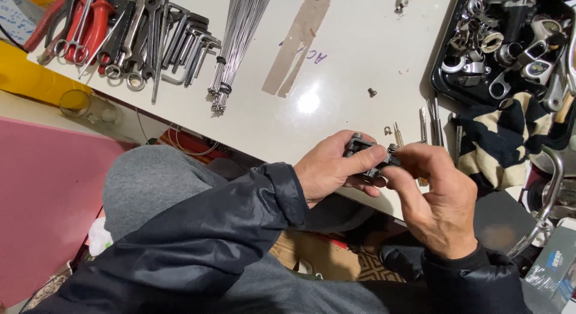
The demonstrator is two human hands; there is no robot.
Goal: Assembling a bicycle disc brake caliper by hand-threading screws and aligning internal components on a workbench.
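I hold a small dark metal part just above the near edge of the white desk, my left hand fingers wrapped round it, my right hand fingertips pinching its right end.

dark puffy jacket sleeves, grey trousers
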